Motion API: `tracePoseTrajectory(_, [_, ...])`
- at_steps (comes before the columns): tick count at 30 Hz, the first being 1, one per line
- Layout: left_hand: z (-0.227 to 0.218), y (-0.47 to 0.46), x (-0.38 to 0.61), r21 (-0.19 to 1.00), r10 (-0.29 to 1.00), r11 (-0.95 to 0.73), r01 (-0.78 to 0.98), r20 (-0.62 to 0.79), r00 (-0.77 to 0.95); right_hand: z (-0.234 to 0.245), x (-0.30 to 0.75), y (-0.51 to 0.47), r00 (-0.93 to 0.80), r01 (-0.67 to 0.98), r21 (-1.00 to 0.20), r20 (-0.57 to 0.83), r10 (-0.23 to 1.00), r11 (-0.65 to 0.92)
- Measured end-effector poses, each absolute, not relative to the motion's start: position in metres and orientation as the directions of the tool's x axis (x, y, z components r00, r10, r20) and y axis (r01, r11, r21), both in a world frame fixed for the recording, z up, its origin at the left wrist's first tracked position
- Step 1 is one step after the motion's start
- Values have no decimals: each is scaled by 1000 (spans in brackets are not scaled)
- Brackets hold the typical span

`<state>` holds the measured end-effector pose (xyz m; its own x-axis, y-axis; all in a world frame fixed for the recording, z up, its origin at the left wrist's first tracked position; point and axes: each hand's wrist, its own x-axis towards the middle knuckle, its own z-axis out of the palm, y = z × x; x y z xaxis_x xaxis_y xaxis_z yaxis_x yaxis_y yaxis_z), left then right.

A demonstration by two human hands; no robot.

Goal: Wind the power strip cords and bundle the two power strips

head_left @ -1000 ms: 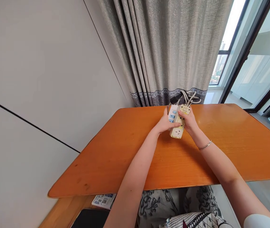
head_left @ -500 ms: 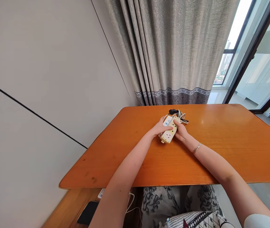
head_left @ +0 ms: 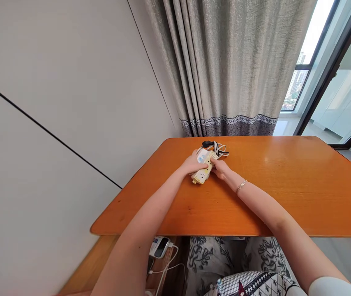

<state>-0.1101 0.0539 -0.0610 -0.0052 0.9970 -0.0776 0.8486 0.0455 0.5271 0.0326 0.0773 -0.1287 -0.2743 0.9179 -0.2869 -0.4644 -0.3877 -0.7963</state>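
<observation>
Both hands grip a bundle of power strips at the far part of the orange wooden table (head_left: pixel 240 205). On top is a yellowed white power strip (head_left: pixel 202 174) with sockets facing up. Behind it, to the left, lies a whiter power strip (head_left: pixel 202 154) with blue marks. My left hand (head_left: pixel 193 163) wraps the bundle's left side, its thumb on the yellowed strip. My right hand (head_left: pixel 220 166) holds the right side, thumb near the strip's far end. White and black cords (head_left: pixel 220 149) and a black plug (head_left: pixel 208 144) lie bunched past the far end. The undersides are hidden.
A grey curtain (head_left: pixel 234 61) hangs behind the table, with a pale wall (head_left: pixel 70 82) on the left. Below the near edge, a white device with a dark screen (head_left: pixel 162 246) and a white cable (head_left: pixel 174 257) rest on a lower wooden surface.
Both hands and the bundled power strips have shifted left across the table. The view has turned slightly, and more of the white device below the table edge shows.
</observation>
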Motion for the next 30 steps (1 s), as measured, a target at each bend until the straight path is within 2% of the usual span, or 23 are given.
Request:
tracePoseTrajectory(5, [-46,57,-146,269,987,150,951,-95,-129,-126,-15,70,-341,-532,-708,-322,883,-464])
tracePoseTrajectory(9, [-40,60,-171,152,978,189,970,-115,-172,-128,-48,50,-428,-535,-669,-313,848,-516])
tracePoseTrajectory(13, [-36,64,-187,70,957,261,963,-148,-249,-128,-77,25,-503,-483,-682,-297,811,-549])
tracePoseTrajectory(18, [-36,72,-201,49,931,328,943,-187,-314,-130,-85,7,-565,-373,-744,-292,772,-554])
tracePoseTrajectory(24, [-39,95,-217,5,939,317,949,-146,-313,-140,-46,-11,-692,-126,-822,-329,642,-556])
tracePoseTrajectory(27, [-43,100,-225,40,934,303,952,-210,-288,-135,-8,-18,-731,-26,-871,-318,604,-491])
tracePoseTrajectory(30, [-50,97,-233,161,947,285,945,-200,-251,-127,32,-23,-715,-21,-897,-295,634,-441])
